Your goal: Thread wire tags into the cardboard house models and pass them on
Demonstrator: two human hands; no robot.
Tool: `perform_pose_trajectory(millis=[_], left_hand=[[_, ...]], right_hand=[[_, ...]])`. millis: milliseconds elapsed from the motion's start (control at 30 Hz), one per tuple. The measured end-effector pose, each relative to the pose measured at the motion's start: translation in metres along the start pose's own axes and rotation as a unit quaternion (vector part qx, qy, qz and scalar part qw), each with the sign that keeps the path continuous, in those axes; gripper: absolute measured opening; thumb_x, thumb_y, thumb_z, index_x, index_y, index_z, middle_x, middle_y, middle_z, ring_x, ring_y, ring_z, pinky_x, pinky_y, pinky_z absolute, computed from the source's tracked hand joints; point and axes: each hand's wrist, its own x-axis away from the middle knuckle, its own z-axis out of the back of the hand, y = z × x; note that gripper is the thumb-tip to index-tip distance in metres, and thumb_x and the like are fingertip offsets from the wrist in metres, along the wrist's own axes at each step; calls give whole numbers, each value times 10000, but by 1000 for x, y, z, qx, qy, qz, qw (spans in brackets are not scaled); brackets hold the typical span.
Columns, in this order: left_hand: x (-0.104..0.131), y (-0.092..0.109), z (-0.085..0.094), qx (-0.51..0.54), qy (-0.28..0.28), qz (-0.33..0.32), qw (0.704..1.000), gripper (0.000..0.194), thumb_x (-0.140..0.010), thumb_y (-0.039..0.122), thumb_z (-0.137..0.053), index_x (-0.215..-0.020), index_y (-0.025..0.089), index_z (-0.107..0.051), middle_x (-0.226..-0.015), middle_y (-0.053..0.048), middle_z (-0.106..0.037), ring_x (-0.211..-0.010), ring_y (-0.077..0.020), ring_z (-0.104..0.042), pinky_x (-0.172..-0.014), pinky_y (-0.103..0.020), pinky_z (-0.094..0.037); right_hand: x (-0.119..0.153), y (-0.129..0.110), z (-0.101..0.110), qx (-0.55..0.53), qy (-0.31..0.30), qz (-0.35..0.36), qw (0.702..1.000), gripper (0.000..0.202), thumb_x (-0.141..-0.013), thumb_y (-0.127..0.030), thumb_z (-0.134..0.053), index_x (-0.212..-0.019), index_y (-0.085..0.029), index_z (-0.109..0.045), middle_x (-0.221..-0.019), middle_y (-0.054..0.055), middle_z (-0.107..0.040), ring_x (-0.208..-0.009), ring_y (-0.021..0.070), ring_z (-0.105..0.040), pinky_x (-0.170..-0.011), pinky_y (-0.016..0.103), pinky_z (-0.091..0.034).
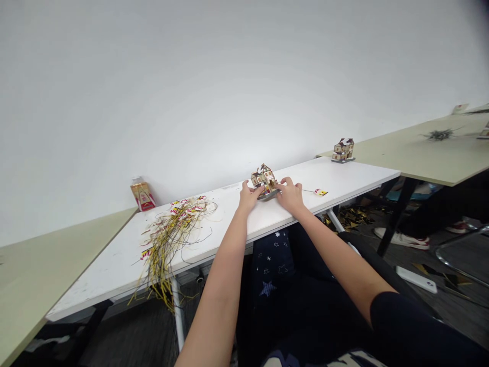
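Observation:
A small model house (265, 177) on a dark base is held near the front edge of the white table (225, 204). My left hand (249, 195) grips its left side, thumb across the front. On the right side, my right hand (289, 194) has its fingers closed on the base and wall. A thin stem with a small red, white and yellow piece (320, 192) lies just right of my right hand. To the left, a bundle of yellow and dark wires (164, 250) with red and white pieces hangs over the table's front edge.
A second model house (343, 150) stands at the back right of the table. A red and gold carton (142, 195) is at the back left by the wall. A white phone (416, 279) lies low at the right, near a person's shoe (403, 239).

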Motion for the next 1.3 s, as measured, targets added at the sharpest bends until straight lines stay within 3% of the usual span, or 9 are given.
perform_pose_trajectory(millis=[133, 400, 667, 900, 1300], left_hand=[[0, 0, 0, -2, 2, 1, 1000, 820, -763, 454, -765, -1406, 119, -382, -886, -67, -685, -886, -221, -671, -833, -322, -478], [0, 1, 0, -2, 1, -1, 1000, 826, -766, 454, -762, -1406, 100, -378, -897, -76, -682, -895, -223, -665, -824, -319, -476], [0, 0, 1, -7, 1, -3, 1000, 853, -758, 485, -758, -1413, 97, -374, -891, -75, -688, -900, -228, -665, -820, -320, -474], [0, -1, 0, -9, 6, -2, 1000, 847, -760, 508, -748, -1410, 111, -378, -883, -67, -685, -887, -219, -662, -820, -317, -470], [-3, -5, 0, -13, 7, -1, 1000, 869, -746, 540, -745, -1411, 118, -375, -874, -61, -674, -868, -215, -656, -800, -313, -465]], right_hand=[[-2, 2, -2, -26, -1, 15, 1000, 380, -835, -101, -516, -1133, -204, -728, -1243, 135, -541, -1086, 245, -533, -875, 364, -379], [-5, 10, -12, -75, 14, 18, 997, 416, -812, -35, -496, -1108, -183, -748, -1220, 111, -530, -836, 184, -590, -831, 330, -486], [-6, 13, -17, -85, 23, 20, 996, 414, -798, -24, -490, -1081, -182, -748, -1184, 112, -523, -806, 182, -578, -804, 337, -499], [-6, 14, -18, -127, 59, 39, 989, 403, -756, -7, -489, -1095, -157, -646, -1139, 120, -526, -865, 211, -569, -806, 332, -485], [-9, 20, -25, -199, 85, 3, 976, 162, -701, -42, -518, -748, -196, -539, -955, 76, -526, -823, 205, -540, -778, 334, -468]])
